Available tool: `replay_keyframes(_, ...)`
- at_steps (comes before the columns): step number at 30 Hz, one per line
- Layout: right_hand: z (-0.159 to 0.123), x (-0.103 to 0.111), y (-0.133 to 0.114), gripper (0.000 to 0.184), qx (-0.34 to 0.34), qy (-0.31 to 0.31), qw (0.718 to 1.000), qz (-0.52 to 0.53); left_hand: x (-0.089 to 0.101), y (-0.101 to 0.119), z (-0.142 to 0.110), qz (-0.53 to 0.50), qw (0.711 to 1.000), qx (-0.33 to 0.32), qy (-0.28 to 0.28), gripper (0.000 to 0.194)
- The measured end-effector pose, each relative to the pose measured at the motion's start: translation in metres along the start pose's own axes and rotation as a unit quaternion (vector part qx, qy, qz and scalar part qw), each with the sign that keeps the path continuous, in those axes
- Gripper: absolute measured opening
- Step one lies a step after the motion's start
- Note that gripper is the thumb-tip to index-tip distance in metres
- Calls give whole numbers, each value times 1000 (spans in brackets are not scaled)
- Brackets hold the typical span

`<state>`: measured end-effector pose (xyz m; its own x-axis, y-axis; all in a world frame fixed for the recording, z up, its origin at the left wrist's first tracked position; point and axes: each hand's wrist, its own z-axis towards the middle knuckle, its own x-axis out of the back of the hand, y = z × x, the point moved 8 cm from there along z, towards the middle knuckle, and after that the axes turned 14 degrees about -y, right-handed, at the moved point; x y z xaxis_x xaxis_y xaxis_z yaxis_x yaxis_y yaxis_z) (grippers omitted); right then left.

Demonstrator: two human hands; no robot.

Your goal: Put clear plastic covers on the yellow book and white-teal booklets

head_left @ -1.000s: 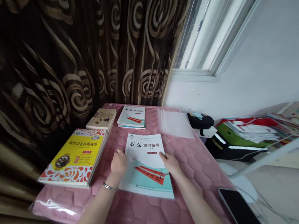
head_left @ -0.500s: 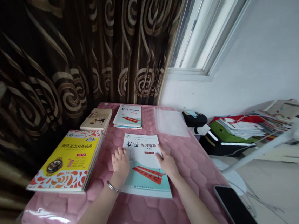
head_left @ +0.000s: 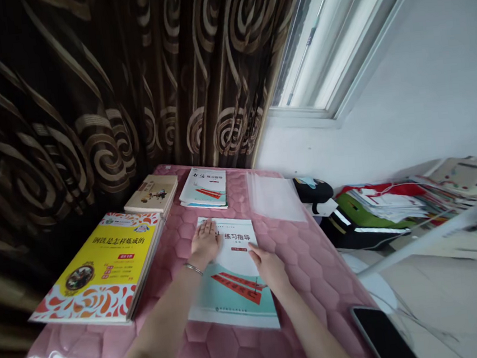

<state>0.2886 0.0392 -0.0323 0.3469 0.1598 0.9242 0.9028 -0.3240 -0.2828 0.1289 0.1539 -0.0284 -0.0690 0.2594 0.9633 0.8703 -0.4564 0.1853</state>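
A white and teal workbook (head_left: pixel 236 292) with Chinese lettering lies flat on the pink quilted table cover (head_left: pixel 305 257) in front of me. My left hand (head_left: pixel 205 243), with a bracelet on the wrist, rests flat and open on the book's upper left part, fingers spread. My right hand (head_left: pixel 267 265) lies on the book's right side, fingers stretched out against the cover. Neither hand holds anything.
A thick yellow book (head_left: pixel 103 265) lies at the left, a small beige book (head_left: pixel 151 193) behind it, and a stack of similar workbooks (head_left: pixel 205 186) further back. A clear plastic sleeve (head_left: pixel 276 198) lies at the right; a dark phone (head_left: pixel 384 336) sits near the right edge. Curtains hang behind.
My left hand has slid from the book's left edge up onto its cover and flattened out. My right hand stays on the book's right side.
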Motion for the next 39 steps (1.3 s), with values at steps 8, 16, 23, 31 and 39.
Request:
replay_keyframes(8,-1,1,0,43,-5,-12,1000,-8,-1,-17,1,8,1000,0,7,60)
replay_keyframes(16,7,21,-67,45,71,66,993,-74,0,-16,3,-1,1000,8,9,61)
replay_keyframes(23,61,-14,-115,59,195,-37,979,-48,-3,-15,3,21,1000,-10,8,60)
replay_keyframes(31,78,4,-27,60,25,-35,996,-79,2,-16,4,8,1000,5,22,60)
replay_keyframes(39,80,-2,-29,60,28,-1,996,-86,-15,36,-34,6,1000,-17,-7,64)
